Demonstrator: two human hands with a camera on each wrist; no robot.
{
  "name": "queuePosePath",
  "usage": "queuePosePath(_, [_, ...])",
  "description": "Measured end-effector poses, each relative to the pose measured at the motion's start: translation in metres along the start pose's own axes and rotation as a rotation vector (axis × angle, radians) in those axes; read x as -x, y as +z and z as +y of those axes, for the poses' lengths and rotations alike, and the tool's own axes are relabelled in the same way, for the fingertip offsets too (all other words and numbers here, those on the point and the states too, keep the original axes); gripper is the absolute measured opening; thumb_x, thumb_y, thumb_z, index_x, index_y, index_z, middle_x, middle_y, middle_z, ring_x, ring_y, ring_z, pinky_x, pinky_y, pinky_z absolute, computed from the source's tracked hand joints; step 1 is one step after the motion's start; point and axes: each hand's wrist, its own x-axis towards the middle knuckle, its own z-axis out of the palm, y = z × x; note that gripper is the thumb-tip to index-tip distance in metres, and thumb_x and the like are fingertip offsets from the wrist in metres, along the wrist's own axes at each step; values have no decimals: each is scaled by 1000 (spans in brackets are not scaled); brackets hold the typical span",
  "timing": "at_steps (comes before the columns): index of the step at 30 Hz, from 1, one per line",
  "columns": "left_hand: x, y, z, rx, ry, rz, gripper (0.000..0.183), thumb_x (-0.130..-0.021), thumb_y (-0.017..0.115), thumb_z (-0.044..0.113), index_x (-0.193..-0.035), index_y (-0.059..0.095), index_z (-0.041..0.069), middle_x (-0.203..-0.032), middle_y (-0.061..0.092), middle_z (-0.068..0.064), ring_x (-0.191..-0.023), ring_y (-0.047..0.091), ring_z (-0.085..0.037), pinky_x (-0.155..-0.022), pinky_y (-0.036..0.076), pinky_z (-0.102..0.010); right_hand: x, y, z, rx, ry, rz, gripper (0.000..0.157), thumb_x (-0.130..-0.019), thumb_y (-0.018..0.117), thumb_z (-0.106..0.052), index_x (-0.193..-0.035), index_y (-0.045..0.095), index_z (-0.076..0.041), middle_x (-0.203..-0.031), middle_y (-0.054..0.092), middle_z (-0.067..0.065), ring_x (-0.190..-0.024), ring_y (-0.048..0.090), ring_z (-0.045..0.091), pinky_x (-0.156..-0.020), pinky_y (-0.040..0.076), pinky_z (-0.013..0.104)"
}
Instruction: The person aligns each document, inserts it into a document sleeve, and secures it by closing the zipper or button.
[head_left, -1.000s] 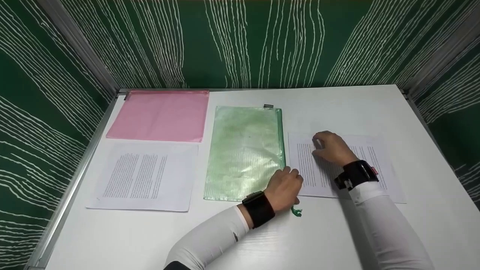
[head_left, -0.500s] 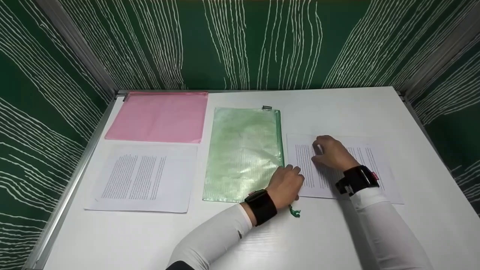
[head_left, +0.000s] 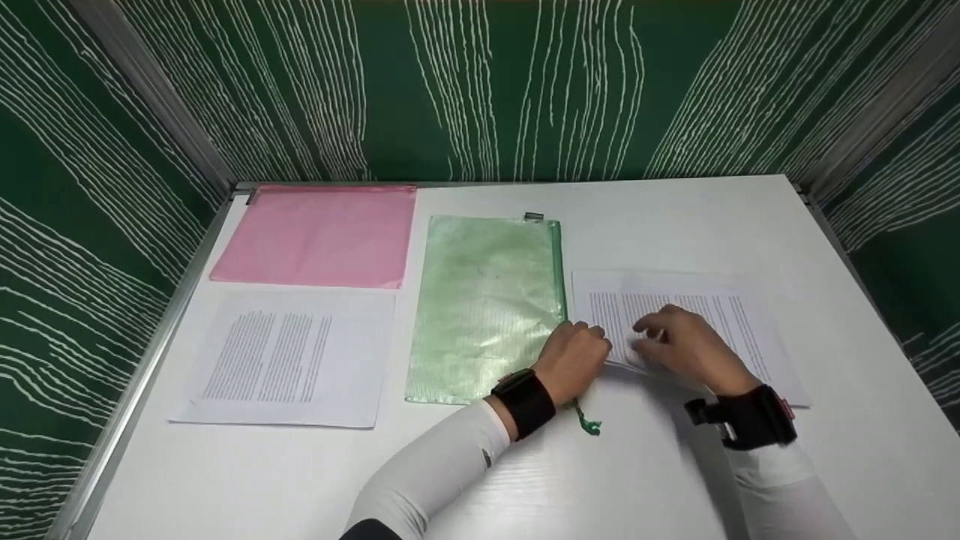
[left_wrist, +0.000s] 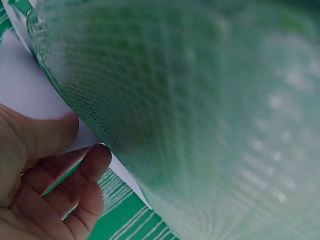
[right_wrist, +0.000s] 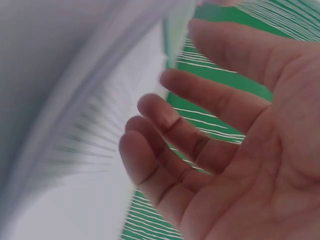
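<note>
A printed paper (head_left: 757,337) lies to the right of a translucent green zip pouch (head_left: 480,300). My left hand (head_left: 576,360) is at the pouch's right edge and pinches the paper's near left part, thumb over it and index finger under, as the left wrist view shows. The paper's near edge is raised beside that hand. Above the paper hovers my right hand (head_left: 694,349), its fingers loosely bent and holding nothing; the right wrist view shows its open palm beside the curved paper (right_wrist: 85,195).
At the back left lies a pink zip pouch (head_left: 315,236), with another printed paper (head_left: 352,375) in front of it. A green zip pull (head_left: 589,426) pokes out below my left hand. Green walls with white lines (head_left: 510,90) bound the white table (head_left: 465,495).
My right hand has moved toward the near right across the paper. The paper's near edge, flat before, now rises beside my left hand. Both pouches stay where they were.
</note>
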Motion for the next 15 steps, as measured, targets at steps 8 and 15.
queuePosePath(8, [3,-5,-6,241,-25,152,16,-99,64,7,-98,79,13,-92,64,0,-73,66,-9,-58,53,-20,39,-16,-12,-227,177,-156,41,-109,53,-28,-123,67,7,-62,67,5,-49,64,22,-48,54,36])
queuePosePath(15, [6,-17,-10,350,-3,351,16,-96,62,-3,-98,74,7,-96,58,-2,-77,62,-7,-62,50,-12,44,-23,-1,-395,315,-136,66,-111,43,-43,-139,51,16,-103,72,29,-68,73,32,-60,60,40])
